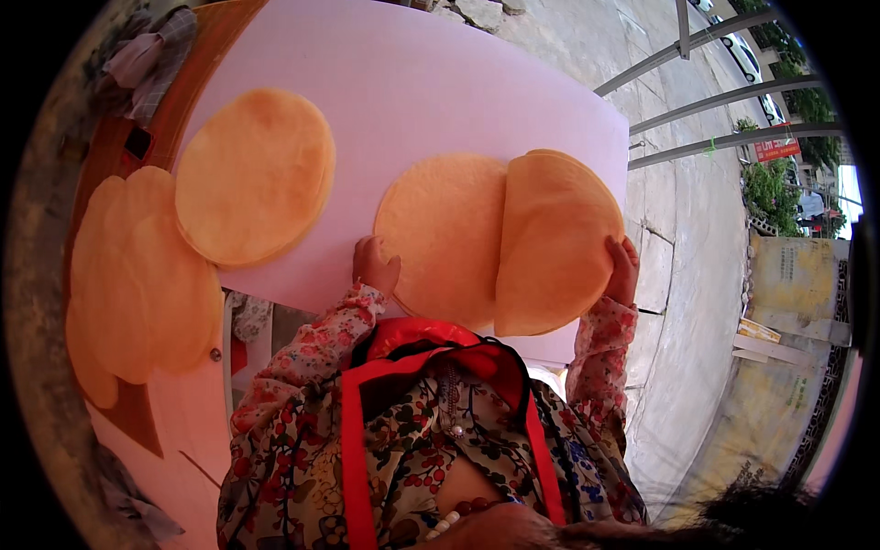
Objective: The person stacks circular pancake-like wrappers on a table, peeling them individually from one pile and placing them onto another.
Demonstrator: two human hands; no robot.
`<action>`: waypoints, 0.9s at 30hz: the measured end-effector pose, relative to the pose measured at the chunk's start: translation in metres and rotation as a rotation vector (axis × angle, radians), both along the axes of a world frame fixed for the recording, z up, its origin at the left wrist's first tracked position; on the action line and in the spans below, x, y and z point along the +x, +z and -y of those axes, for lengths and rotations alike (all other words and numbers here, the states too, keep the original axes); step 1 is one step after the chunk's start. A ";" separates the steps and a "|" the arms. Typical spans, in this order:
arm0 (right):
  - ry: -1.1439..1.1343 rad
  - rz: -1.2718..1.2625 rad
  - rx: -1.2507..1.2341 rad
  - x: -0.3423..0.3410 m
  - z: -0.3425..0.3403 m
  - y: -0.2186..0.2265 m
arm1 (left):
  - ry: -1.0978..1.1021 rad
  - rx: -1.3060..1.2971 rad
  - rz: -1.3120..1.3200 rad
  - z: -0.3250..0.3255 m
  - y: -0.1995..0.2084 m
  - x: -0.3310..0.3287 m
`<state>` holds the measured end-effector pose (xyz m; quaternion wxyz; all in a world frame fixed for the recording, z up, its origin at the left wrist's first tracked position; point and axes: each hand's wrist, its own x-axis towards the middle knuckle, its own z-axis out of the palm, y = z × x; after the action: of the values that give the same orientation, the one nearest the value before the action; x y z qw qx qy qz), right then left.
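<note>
From the wearer's head, the fisheye view looks down close over a pale table [403, 82], torso [412, 431] at six o'clock, paved ground [701, 266] at three o'clock.

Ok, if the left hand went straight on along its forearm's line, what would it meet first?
Most likely the left rim of the round orange sheet; the left hand is right beside it, though whether they touch is hard to tell.
</note>
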<state>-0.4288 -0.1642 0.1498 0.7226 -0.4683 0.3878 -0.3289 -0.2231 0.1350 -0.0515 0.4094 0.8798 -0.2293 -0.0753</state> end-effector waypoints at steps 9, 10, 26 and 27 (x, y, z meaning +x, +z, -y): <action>0.343 -0.391 -0.632 0.065 -0.044 0.041 | 0.155 -0.191 -0.427 -0.007 -0.018 0.021; 0.417 -0.492 -1.057 0.088 -0.067 0.022 | 0.156 -0.252 -0.476 -0.005 -0.022 0.020; 0.824 -0.542 -1.447 0.149 -0.193 -0.121 | -0.031 -0.254 -0.736 0.000 0.022 0.024; 0.814 -0.543 -1.449 0.149 -0.193 -0.124 | -0.050 -0.241 -0.720 0.001 0.023 0.024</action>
<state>-0.2797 0.0290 0.0256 0.1910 -0.9766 0.0446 -0.0877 -0.1991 0.1338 -0.0286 0.5623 0.7368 -0.0993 -0.3621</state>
